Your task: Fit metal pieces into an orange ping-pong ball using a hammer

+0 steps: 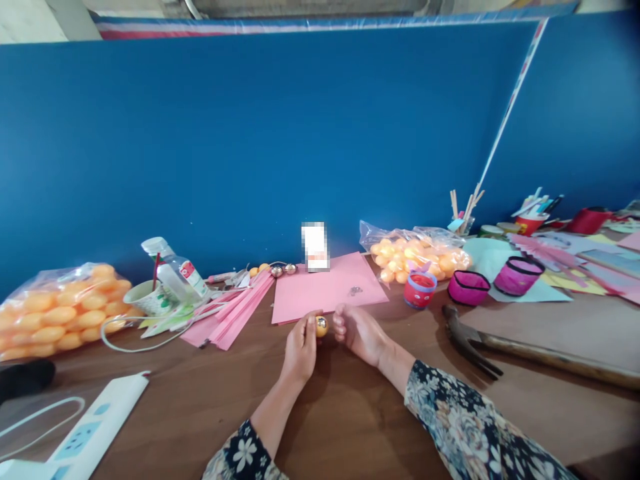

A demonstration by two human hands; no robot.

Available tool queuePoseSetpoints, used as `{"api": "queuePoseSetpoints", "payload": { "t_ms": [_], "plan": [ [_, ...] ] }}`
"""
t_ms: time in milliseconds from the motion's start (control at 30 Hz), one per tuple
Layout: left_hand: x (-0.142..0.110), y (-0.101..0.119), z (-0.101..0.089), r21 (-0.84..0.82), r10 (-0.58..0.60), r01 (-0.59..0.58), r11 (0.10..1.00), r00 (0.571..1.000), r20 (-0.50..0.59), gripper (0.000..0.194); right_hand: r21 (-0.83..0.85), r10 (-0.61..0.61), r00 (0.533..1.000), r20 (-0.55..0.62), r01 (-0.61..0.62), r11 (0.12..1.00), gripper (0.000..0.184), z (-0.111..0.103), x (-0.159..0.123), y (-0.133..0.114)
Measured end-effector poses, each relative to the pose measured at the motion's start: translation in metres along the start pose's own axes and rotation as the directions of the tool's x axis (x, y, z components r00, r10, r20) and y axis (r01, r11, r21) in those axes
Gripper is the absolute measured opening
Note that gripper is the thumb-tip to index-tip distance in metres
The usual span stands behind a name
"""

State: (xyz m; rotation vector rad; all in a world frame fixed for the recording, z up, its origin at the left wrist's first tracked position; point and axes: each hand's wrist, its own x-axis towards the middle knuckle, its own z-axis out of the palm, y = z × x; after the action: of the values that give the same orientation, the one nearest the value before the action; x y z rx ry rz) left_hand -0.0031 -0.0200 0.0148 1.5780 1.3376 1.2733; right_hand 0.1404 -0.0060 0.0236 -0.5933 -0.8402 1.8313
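Gold ball in left hand, exposed side rightward; axis unclear.

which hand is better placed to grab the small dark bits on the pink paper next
Probably the right hand: it lies nearer the small dark bits on the pink paper and seems free, while the left hand holds a shiny golden ball.

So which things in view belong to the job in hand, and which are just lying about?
Part of the job, judging by the hands:
- gold ball, held in the left hand
- possibly the pink paper, just beyond the right hand

Apparently just lying about:
- hammer
- power strip
- plastic bottle
- magenta containers
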Motion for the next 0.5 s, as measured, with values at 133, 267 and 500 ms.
{"api": "queuePoseSetpoints", "payload": {
  "t_ms": [133,267,500],
  "plan": [
    [-0.0001,0.0031,-0.0006,0.007,-0.041,0.041,0.999,0.999,0.003,0.046,0.087,0.069,0.997,0.034,-0.072,0.994,0.005,0.001,-0.0008,-0.0056],
    [-0.0005,0.0049,-0.0002,0.02,-0.047,0.048,0.999,0.999,-0.015,0.051,0.123,0.075,0.997,0.024,-0.078,0.989,0.005,0.0009,-0.0009,-0.0086],
    [0.0019,-0.0008,-0.0007,-0.004,-0.066,0.066,0.998,0.997,-0.043,0.053,0.221,0.058,0.998,0.014,-0.059,0.973,0.009,-0.003,0.0009,-0.0057]
  ]
}}
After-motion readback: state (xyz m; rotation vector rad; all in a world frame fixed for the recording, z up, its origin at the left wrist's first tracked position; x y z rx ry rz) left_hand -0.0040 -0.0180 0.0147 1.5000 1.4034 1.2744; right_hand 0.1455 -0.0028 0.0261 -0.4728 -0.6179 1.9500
